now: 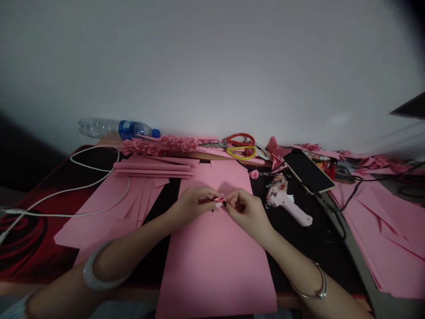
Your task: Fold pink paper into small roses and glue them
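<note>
Between the fingertips of both hands is a small pink paper flower (219, 199), its folded petals facing up. My left hand (195, 204) pinches it from the left side, and my right hand (245, 208) pinches it from the right. Parts of the flower are hidden by the fingers. Both hands are over a long sheet of pink paper (215, 266) that lies on the dark mat. A single finished-looking paper rose (254, 174) lies beyond my right hand. To the right rests a pink glue gun (288, 204) with a stained nozzle end.
Rolled pink paper (152, 167) and loose sheets (99, 212) lie left, crossed by a white cable (66, 215). Along the wall are a plastic bottle (106, 128), paper roses (186, 144) and red-and-yellow-handled scissors (241, 153). A phone (308, 170), black cables and more pink sheets (392, 235) are right.
</note>
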Demonstrator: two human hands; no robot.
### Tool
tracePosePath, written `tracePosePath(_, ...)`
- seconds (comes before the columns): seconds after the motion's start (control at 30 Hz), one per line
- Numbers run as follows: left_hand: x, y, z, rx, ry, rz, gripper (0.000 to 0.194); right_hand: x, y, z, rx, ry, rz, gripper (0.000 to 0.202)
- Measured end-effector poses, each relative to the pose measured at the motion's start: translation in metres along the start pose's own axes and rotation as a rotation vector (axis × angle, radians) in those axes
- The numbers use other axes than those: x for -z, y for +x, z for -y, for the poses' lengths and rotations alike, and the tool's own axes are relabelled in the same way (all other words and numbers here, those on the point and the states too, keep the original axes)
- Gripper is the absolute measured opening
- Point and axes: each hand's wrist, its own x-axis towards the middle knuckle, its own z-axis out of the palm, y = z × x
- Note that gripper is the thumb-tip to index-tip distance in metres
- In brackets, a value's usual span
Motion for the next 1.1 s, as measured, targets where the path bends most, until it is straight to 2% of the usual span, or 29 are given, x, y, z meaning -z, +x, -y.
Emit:
tracePosePath(0.6, -0.0016, -0.0015, -0.0060, 0.011, 0.018, 0.018, 0.015, -0.0005, 0.0000, 0.0005, 0.040, -0.018, 0.005, 0.006)
tracePosePath(1.1, 0.0007, -0.0027, -0.0012, -0.032, 0.086, 0.051, 0.015, -0.0001, -0.0006, -0.0003, 0.049, -0.008, 0.033, 0.007)
